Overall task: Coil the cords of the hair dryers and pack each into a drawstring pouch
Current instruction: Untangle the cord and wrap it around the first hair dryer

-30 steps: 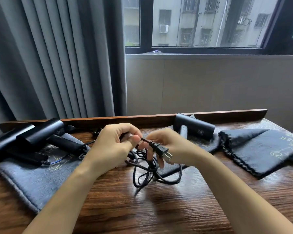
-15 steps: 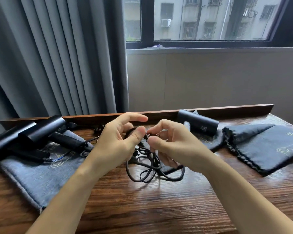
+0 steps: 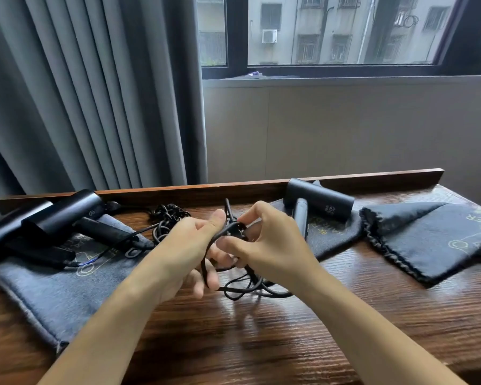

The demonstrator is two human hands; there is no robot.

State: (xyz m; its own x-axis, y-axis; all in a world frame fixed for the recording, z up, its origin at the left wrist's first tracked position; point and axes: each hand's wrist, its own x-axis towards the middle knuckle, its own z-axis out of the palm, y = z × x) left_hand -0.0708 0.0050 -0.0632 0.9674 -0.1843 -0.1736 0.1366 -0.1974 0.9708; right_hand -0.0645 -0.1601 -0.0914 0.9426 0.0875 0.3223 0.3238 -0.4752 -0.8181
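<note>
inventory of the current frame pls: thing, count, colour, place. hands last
hair dryers: 3, black; two at left on a pouch, one right of centre on a pouch
drawstring pouches: 3 seen, dark grey-blue; left, centre-right, right
held cord: 1, black, loose loops at centre
coiled cord: 1, black, by the back ledge
table: 1, dark wood
curtain: 1, grey, left
window: 1, dark frame, top
left hand: grips held cord
right hand: pinches held cord

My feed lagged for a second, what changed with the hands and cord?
The plug, out past the right hand a second ago, is now hidden. Both hands closed together on the cord; the left hand now holds a loop. The dryers and pouches stayed put.
</note>
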